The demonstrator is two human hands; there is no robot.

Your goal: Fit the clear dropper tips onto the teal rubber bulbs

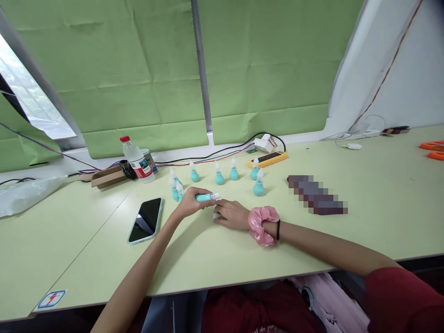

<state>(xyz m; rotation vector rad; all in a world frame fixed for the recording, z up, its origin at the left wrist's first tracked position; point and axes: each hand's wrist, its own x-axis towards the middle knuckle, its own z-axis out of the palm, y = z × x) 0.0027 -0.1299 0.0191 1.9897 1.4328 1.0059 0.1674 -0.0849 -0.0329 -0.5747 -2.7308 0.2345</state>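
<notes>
My left hand (pixel 190 202) is closed around a teal bulb aspirator (pixel 204 197), held sideways with its clear tip pointing right; its rear part is hidden in the palm. The fingers of my right hand (pixel 233 214) are curled just below that tip. A small whitish piece (pixel 217 216) shows at those fingers, too small to name. Behind the hands, several teal bulb aspirators with pale pointed tips stand upright, among them one at the right (pixel 258 188), one in the middle (pixel 219 177) and one close to my left hand (pixel 180 191).
A phone (pixel 145 221) lies left of my left forearm. Farther back are a red-capped bottle (pixel 138 159), a can (pixel 150 160), an open cardboard box (pixel 109 176), cables and a yellow-edged power strip (pixel 268 159). A blurred-out item (pixel 317 195) lies right; orange scissor handles (pixel 435 150) are far right.
</notes>
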